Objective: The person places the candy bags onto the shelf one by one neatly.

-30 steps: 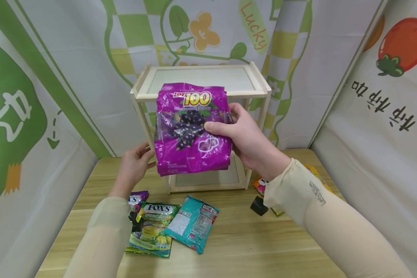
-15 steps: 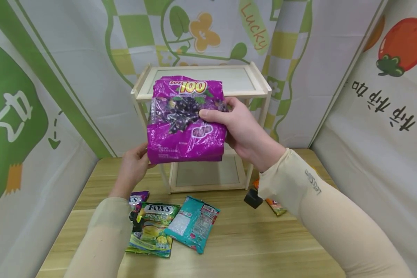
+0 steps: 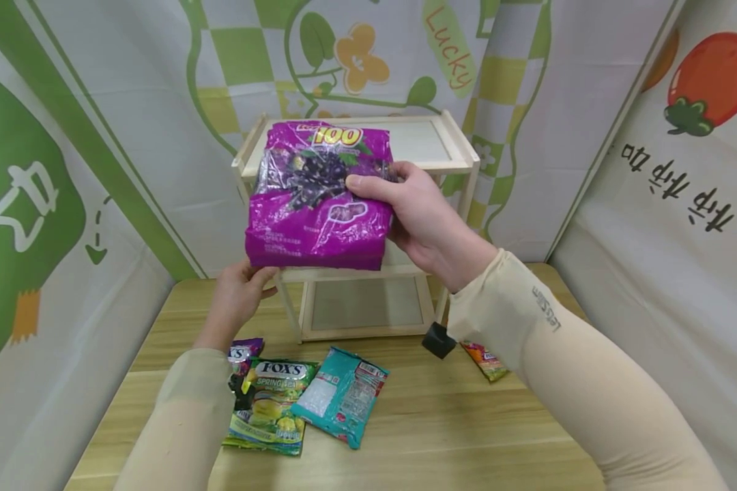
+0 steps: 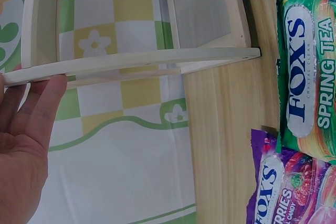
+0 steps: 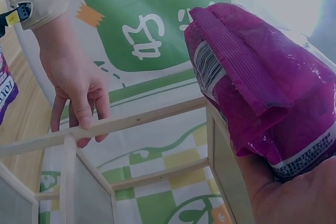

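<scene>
My right hand point(image 3: 430, 218) grips a purple LOT 100 candy bag point(image 3: 319, 235) by its right side, thumb across the printed front. The bag is raised before the upper part of a pale wooden two-tier rack point(image 3: 368, 303) and hides much of it. In the right wrist view the bag's back seam and barcode show above the palm. My left hand point(image 3: 236, 296) is at the rack's left front post point(image 4: 157, 57), pinching it between thumb and fingers, as the right wrist view also shows.
On the wooden table point(image 3: 430, 436) lie a green FOX'S Spring Tea bag point(image 3: 270, 409), a purple FOX'S bag point(image 3: 243, 349) and a teal bag point(image 3: 344, 395). An orange packet point(image 3: 485, 361) lies right of the rack, partly under the right sleeve. Printed cloth walls stand around the table.
My right hand has lifted the purple candy bag up and left, its top tipping away, uncovering the rack's lower tier. The left hand stays on the post.
</scene>
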The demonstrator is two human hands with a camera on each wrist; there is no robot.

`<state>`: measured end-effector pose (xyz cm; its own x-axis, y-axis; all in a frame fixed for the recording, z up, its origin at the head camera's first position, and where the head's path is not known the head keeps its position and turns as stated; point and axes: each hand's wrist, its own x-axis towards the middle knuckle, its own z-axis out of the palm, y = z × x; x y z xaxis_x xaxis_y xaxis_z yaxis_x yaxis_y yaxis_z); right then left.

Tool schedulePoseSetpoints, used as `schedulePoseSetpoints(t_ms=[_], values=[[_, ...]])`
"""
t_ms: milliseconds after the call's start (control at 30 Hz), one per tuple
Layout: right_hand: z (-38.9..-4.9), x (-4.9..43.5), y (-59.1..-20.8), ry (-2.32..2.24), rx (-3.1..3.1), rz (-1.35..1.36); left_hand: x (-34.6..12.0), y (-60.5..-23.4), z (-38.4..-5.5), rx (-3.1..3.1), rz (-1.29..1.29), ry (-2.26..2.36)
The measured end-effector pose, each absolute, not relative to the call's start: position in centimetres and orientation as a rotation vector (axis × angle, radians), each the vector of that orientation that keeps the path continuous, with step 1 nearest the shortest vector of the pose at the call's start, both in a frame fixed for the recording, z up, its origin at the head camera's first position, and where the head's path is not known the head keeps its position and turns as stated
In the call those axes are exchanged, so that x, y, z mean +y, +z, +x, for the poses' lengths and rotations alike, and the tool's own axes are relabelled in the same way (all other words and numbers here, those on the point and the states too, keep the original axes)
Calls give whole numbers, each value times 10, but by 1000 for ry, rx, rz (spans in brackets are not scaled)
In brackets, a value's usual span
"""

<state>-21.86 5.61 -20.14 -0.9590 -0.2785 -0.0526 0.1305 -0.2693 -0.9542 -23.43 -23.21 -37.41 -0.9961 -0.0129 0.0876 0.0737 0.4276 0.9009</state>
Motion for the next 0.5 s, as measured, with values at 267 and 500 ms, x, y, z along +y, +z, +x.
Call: schedulePoseSetpoints(t_ms=[267,500], values=[[-223,52,-196,-2325,1708,-170,-232,-373,-233,-2565,-110,-1647],[-227,49,-192,-2336,1687,-156,-232,-376,-235,-2544,-149,-1607]])
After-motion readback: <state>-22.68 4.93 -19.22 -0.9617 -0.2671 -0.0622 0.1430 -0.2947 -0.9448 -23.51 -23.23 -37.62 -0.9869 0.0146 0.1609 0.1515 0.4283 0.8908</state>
